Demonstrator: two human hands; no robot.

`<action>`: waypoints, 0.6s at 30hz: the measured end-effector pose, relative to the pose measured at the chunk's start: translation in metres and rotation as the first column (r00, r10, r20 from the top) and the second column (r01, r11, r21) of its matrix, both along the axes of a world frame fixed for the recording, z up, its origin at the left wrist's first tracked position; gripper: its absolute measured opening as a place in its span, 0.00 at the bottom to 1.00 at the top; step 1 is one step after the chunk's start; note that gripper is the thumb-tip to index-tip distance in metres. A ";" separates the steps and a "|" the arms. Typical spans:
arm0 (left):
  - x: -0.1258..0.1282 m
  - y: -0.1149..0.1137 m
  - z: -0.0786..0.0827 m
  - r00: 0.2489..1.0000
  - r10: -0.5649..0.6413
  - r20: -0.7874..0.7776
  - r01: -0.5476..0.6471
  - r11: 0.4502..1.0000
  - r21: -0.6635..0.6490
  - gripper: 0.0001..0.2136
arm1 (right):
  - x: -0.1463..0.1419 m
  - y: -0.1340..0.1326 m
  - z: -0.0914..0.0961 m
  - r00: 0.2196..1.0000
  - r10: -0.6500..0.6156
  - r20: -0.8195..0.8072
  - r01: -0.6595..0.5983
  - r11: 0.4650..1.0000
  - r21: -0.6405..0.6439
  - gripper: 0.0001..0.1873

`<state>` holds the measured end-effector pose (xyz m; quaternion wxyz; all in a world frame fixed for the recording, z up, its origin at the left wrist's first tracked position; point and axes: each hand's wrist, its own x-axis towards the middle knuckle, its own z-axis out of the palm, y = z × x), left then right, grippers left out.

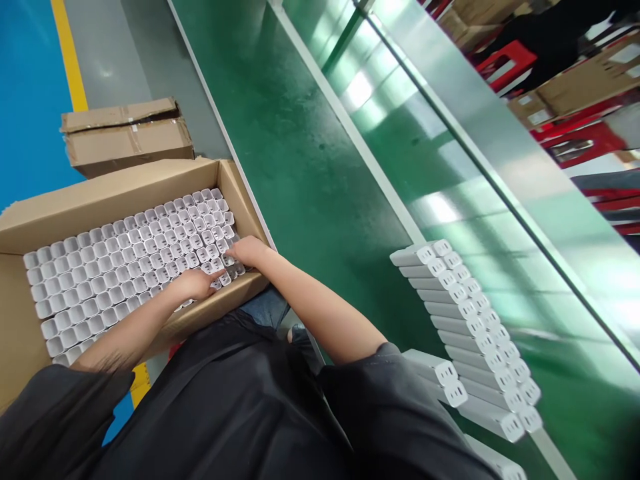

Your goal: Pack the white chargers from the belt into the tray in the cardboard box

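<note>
White housings [125,260] stood upright, packed tight in rows, in the open cardboard box [115,183] beside the green desk [310,167]. Your left hand [195,283] curled its fingers over the row nearest you. Your right hand [247,252] lay on the tops at the box's near corner. I could not tell whether either was clamped on a piece. Packed that closely, one pulled housing would likely have dragged its neighbours up and tipped them. A loose row [465,327] lay on the desk near your right elbow, which could have knocked it off.
</note>
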<state>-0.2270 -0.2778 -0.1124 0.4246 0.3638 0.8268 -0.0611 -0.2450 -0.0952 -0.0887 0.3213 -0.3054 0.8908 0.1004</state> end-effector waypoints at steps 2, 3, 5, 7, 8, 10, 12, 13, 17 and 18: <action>0.000 0.000 -0.003 1.000 0.003 -0.018 -0.002 0.999 0.044 0.29 | -0.001 0.000 0.006 0.999 -0.049 -0.009 0.049 0.998 -0.029 0.17; 0.000 0.000 -0.004 0.999 0.006 -0.031 -0.004 0.997 0.074 0.29 | -0.001 0.000 0.011 0.997 -0.076 -0.022 0.075 0.996 -0.050 0.17; 0.000 0.001 -0.006 0.998 0.018 -0.065 -0.008 0.989 0.148 0.27 | 0.001 0.002 0.025 0.988 -0.134 -0.072 0.126 0.986 -0.109 0.20; -0.001 0.003 -0.005 0.994 0.033 -0.106 -0.008 0.973 0.232 0.24 | 0.007 0.010 0.045 0.970 -0.196 -0.144 0.168 0.969 -0.182 0.23; -0.002 0.004 -0.005 0.991 0.039 -0.128 -0.002 0.962 0.274 0.23 | 0.012 0.017 0.056 0.954 -0.237 -0.184 0.191 0.952 -0.238 0.24; -0.005 0.005 -0.004 0.983 0.045 -0.175 0.020 0.936 0.352 0.21 | 0.025 0.033 0.076 0.903 -0.347 -0.253 0.234 0.892 -0.386 0.23; -0.008 0.007 -0.004 0.973 0.048 -0.224 0.049 0.911 0.409 0.20 | 0.041 0.052 0.089 0.842 -0.460 -0.283 0.261 0.806 -0.532 0.22; -0.009 0.009 -0.005 0.966 0.050 -0.255 0.069 0.897 0.436 0.20 | 0.049 0.062 0.092 0.813 -0.506 -0.287 0.269 0.764 -0.586 0.21; -0.009 0.030 -0.018 0.901 0.114 -0.419 0.127 0.854 0.505 0.20 | 0.074 0.091 0.077 0.724 -0.633 -0.275 0.286 0.638 -0.715 0.20; -0.009 0.038 -0.023 0.882 0.135 -0.450 0.128 0.852 0.507 0.23 | 0.078 0.096 0.069 0.707 -0.654 -0.268 0.280 0.608 -0.743 0.19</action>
